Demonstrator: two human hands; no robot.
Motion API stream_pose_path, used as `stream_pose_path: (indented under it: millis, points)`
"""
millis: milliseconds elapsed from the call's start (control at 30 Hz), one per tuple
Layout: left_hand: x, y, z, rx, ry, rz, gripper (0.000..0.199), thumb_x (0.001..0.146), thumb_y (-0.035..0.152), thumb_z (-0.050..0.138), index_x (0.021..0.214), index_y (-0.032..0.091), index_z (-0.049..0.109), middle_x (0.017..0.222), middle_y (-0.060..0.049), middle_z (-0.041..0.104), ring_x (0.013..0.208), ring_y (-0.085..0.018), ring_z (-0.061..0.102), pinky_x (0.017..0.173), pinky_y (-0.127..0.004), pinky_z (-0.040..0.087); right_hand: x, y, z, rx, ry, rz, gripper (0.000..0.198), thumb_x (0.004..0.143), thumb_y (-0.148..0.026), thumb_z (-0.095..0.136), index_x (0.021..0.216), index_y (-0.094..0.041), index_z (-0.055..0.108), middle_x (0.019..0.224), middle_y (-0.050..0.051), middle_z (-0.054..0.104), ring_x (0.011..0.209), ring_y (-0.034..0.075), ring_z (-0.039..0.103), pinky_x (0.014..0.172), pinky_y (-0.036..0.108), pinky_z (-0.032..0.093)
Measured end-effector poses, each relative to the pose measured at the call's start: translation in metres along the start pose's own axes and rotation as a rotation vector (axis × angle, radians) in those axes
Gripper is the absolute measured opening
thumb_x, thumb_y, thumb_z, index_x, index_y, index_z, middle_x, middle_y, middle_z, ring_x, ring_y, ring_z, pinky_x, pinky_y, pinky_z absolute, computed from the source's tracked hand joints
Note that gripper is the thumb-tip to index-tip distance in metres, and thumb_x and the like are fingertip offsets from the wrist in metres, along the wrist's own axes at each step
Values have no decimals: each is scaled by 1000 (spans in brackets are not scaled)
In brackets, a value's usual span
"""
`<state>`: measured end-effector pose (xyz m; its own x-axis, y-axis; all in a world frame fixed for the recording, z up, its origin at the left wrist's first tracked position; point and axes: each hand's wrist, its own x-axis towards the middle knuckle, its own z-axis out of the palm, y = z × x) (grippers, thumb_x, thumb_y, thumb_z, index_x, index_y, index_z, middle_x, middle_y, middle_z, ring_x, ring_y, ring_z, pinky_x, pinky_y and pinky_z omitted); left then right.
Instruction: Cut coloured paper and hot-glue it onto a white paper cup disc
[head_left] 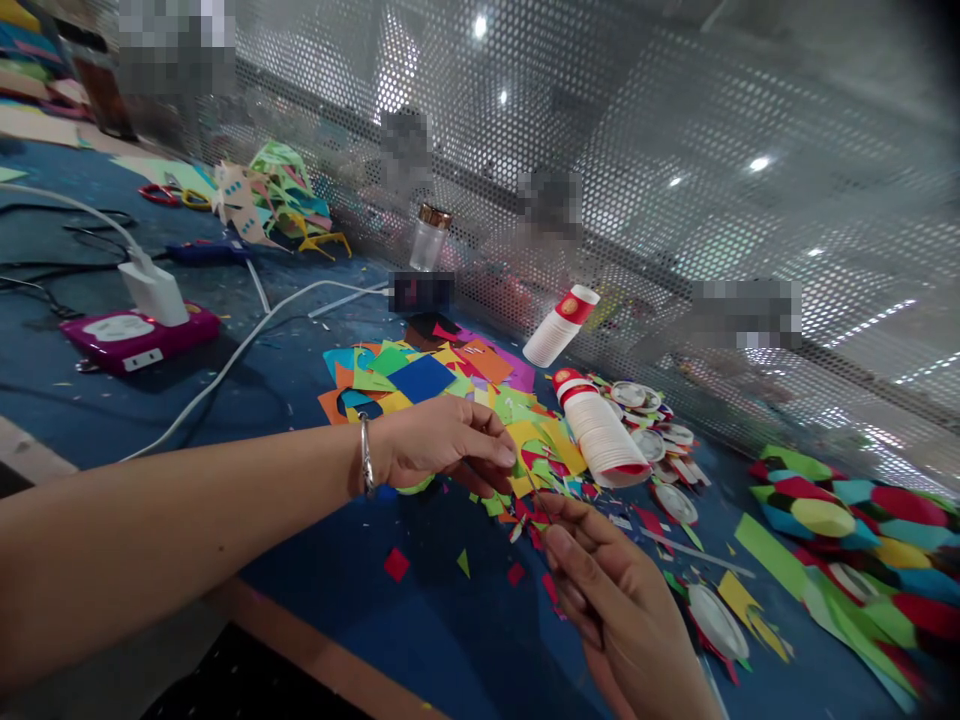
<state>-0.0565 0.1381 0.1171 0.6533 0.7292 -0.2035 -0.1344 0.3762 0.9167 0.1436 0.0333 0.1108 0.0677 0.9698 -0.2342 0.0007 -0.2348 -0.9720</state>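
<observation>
My left hand [442, 440], with a silver bangle at the wrist, reaches over the heap of coloured paper scraps [480, 390]. Its thumb and fingertips are pinched together; what they hold, if anything, blends with the yellow and green paper behind. Closer to the table's front edge, my right hand [611, 590] has its fingers closed on a thin dark pointed tool [537, 496]. The tool's tip points up toward my left fingertips, and the rest is hidden in the hand. Small red paper squares [397, 565] and a green paper triangle [464, 563] lie below the hands.
Stacked paper cups [604, 435] lie beyond my right hand, near another stack [561, 328]. Paper-trimmed discs [716, 620] and coloured paper pieces [840, 520] spread rightward. A purple power strip [139, 340] with a white charger [154, 290] sits left. A perforated metal screen [637, 200] borders the table.
</observation>
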Motion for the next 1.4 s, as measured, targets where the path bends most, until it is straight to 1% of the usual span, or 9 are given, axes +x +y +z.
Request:
stream_pose_path:
  millis: [100, 233, 400, 533, 600, 733, 867, 1100, 1400]
  points:
    - [-2, 1, 3, -22, 1, -7, 11, 81, 15, 73, 80, 15, 62, 76, -1, 68, 74, -15, 69, 74, -31, 53, -1, 0, 0, -14, 9, -4, 48, 79, -45, 84, 116, -18, 69, 65, -6, 43, 52, 5, 19, 45, 19, 15]
    - [-3, 2, 5, -27, 13, -13, 10, 82, 14, 73, 81, 15, 63, 76, -1, 69, 74, -14, 70, 74, -31, 54, -2, -1, 1, -3, 23, 0, 47, 75, -45, 86, 112, -19, 71, 68, -5, 47, 52, 6, 20, 44, 19, 21]
    - [-3, 2, 5, -12, 9, -12, 11, 83, 14, 72, 81, 14, 62, 76, -1, 68, 74, -14, 69, 73, -30, 54, -1, 1, 0, -6, 26, 0, 48, 76, -45, 85, 113, -19, 71, 64, -7, 42, 52, 5, 21, 45, 16, 20]
    - [-2, 0, 5, -11, -6, 3, 11, 83, 14, 73, 82, 14, 62, 77, -1, 69, 76, -14, 70, 74, -30, 54, -1, 0, 1, -8, 24, -15, 47, 75, -45, 86, 111, -19, 71, 68, -4, 51, 52, 4, 24, 44, 16, 20]
    - [-2, 0, 6, -5, -9, 4, 10, 83, 14, 72, 82, 13, 63, 77, -2, 69, 76, -14, 70, 73, -29, 54, -1, -1, 3, 2, 32, -35, 46, 75, -45, 86, 109, -18, 72, 68, -4, 52, 52, 4, 24, 44, 16, 20]
    - [-3, 0, 7, 1, -6, 10, 9, 82, 14, 73, 82, 13, 63, 77, -2, 69, 76, -15, 70, 73, -30, 54, -1, -1, 2, 5, 35, -42, 47, 75, -44, 86, 110, -18, 71, 62, -6, 45, 51, 5, 24, 44, 18, 17]
    - [-4, 0, 7, -2, -16, 17, 11, 81, 16, 74, 82, 14, 63, 78, -2, 69, 76, -15, 70, 73, -29, 54, 0, 1, -1, -22, 8, -40, 45, 79, -44, 83, 113, -19, 69, 63, -7, 43, 50, 5, 20, 44, 20, 12]
    - [-4, 0, 7, 1, -2, 35, 11, 81, 17, 75, 81, 14, 64, 79, -3, 69, 78, -15, 69, 74, -31, 54, 0, 1, -1, -46, 2, -47, 42, 82, -44, 81, 112, -19, 69, 63, -7, 44, 48, 4, 19, 43, 21, 10]
    - [-4, 0, 7, 7, -1, 35, 10, 82, 15, 73, 82, 14, 63, 79, -3, 70, 77, -15, 70, 72, -30, 55, -3, -3, 6, -21, 40, -54, 42, 78, -44, 83, 109, -19, 71, 63, -7, 42, 51, 5, 19, 46, 22, 7]
